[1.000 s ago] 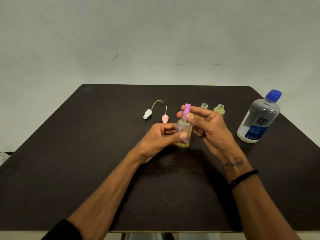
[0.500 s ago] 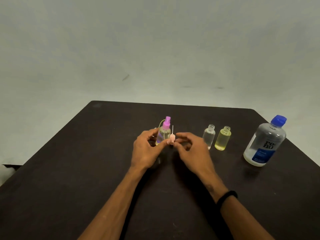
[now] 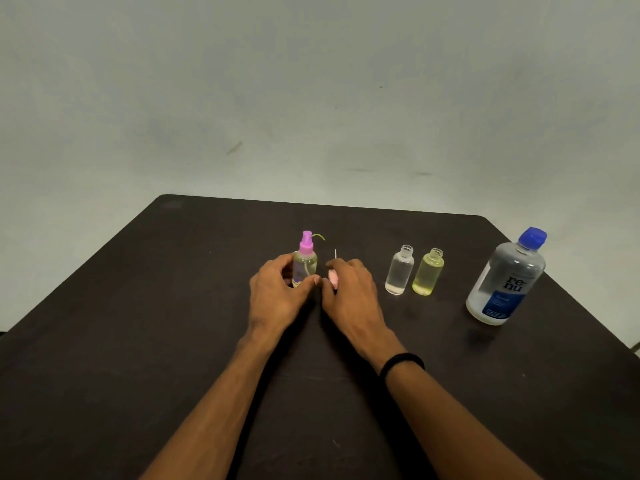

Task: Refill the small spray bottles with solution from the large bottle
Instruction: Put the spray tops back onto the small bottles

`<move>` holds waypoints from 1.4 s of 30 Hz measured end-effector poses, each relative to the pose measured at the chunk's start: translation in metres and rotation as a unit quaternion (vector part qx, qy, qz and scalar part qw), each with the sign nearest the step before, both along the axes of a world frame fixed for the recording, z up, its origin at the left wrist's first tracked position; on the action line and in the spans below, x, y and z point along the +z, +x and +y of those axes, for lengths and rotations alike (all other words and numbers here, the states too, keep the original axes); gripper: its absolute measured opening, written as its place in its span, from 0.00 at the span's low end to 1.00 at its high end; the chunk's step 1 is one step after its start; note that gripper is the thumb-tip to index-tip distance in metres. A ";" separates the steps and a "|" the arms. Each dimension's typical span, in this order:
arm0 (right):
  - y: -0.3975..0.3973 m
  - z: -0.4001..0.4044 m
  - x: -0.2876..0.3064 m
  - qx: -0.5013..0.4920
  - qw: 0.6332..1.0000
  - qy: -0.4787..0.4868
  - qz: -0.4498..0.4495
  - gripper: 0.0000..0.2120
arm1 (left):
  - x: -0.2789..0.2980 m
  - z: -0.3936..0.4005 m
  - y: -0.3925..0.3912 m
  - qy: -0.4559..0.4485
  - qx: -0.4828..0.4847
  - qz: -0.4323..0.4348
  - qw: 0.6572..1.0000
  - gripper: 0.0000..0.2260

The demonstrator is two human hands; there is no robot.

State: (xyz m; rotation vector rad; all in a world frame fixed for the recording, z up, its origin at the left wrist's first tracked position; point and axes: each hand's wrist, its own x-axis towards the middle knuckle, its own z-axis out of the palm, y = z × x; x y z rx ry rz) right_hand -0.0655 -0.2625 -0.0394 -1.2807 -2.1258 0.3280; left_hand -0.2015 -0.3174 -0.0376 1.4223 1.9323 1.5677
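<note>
While left hand (image 3: 277,292) curls round the purple-capped clear spray bottle (image 3: 304,263), right hand (image 3: 349,292) pinches a pink pump head (image 3: 333,278); recapping stage, likely fitting it to the uncapped clear small bottle (image 3: 399,270) next.

table (image 3: 138,341): matt dark wood grain | large bottle (image 3: 502,282): glossy clear plastic | wall (image 3: 311,98): matt
</note>
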 end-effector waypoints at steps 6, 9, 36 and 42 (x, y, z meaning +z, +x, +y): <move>0.020 -0.013 0.001 -0.010 0.994 0.083 0.074 0.15 | 0.001 -0.012 0.012 -0.001 0.057 -0.026 0.998 0.35; 0.034 -0.019 0.007 -0.011 0.981 0.134 0.137 0.16 | 0.006 -0.034 0.030 0.077 0.118 -0.022 0.990 0.23; 0.105 -0.010 0.057 -0.093 0.898 0.242 0.355 0.16 | 0.008 0.057 0.116 -0.032 -0.142 0.036 0.989 0.23; 0.106 -0.009 0.058 -0.100 0.902 0.218 0.358 0.15 | 0.004 0.060 0.114 0.000 -0.136 0.008 0.991 0.21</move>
